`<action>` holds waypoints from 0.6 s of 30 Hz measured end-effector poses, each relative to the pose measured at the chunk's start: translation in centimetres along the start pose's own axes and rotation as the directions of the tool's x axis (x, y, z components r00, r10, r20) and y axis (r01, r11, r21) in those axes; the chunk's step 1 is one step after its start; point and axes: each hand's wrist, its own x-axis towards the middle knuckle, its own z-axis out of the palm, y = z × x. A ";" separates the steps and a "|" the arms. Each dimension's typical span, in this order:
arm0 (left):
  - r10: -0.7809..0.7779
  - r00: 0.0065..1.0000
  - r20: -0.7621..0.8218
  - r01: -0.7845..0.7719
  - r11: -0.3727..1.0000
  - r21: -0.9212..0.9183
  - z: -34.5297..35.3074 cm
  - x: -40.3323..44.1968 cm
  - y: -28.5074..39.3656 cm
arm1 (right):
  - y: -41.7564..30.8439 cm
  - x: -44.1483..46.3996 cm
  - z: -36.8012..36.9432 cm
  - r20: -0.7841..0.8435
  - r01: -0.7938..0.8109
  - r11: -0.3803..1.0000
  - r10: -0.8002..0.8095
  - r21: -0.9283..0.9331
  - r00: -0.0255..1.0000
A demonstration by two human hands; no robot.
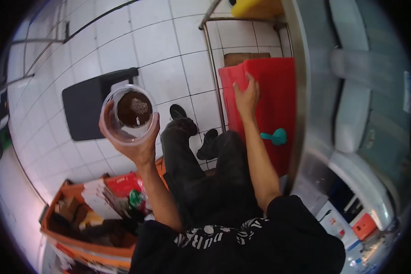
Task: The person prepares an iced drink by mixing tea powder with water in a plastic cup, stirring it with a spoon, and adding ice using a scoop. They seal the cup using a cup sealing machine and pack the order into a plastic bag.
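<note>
My left hand (141,148) is wrapped round a clear plastic jug (118,135), seen from above. Dark brown liquid (134,108) with some pale foam lies in the jug. On the right, my right hand (247,98) rests against the red plastic bin (274,91) near its left edge, thumb and fingers apart. A teal scoop (275,136) lies on the red surface, close to my right forearm. How firmly the right fingertips press on the bin I cannot tell.
A black stool-like object (86,107) stands on the white tiled floor (155,41). At lower left is an orange crate (86,246) filled with wrappers and cardboard. Metal rack legs (213,68) and a counter edge (301,91) flank the red bin. Something yellow (260,8) sits at the top.
</note>
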 end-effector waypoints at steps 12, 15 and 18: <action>0.216 0.932 0.291 -0.193 0.975 -0.107 15.9 -4.9 -18.4 | 11.7 -9.7 -4.3 -0.298 -0.190 0.714 -0.028 -0.674 0.954; 0.187 0.923 0.337 -0.105 0.964 -0.245 19.0 -6.0 -19.3 | 19.9 -13.7 -7.2 -0.518 -0.473 0.771 0.220 -0.427 0.827; 0.259 0.901 0.347 -0.182 0.954 -0.240 20.8 -6.8 -21.1 | 21.5 -13.2 -6.5 -0.467 -0.522 0.845 0.509 0.112 0.723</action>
